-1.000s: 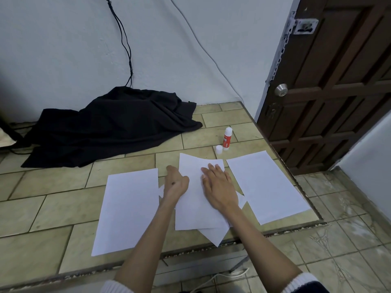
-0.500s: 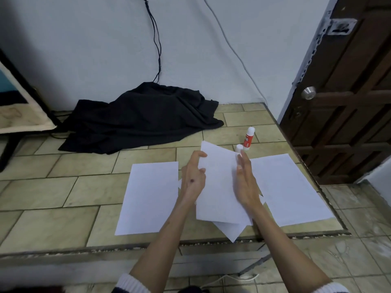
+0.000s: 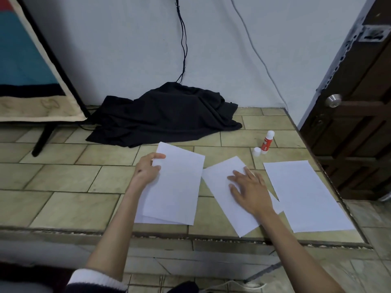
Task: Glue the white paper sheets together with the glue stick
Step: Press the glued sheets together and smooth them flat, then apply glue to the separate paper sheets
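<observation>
Head view: black cloth (image 3: 165,115) behind sheets (image 3: 177,187); glue stick (image 3: 267,142) uncapped.

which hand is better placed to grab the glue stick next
Right, probably. The right hand lies flat on the middle sheet, on the glue stick's side; the left hand is farther away, holding the left sheet.

The left hand (image 3: 148,170), which half a second ago was lifting the middle sheet together with the right, is now carrying that top sheet (image 3: 177,182) off to the left and laying it over the left sheet (image 3: 140,216), thumb pinching its far edge. The right hand (image 3: 250,190) is letting go and pressing flat on the lower sheet (image 3: 222,187), now uncovered. The head camera is swinging left, bringing a framed board (image 3: 31,60) into view
</observation>
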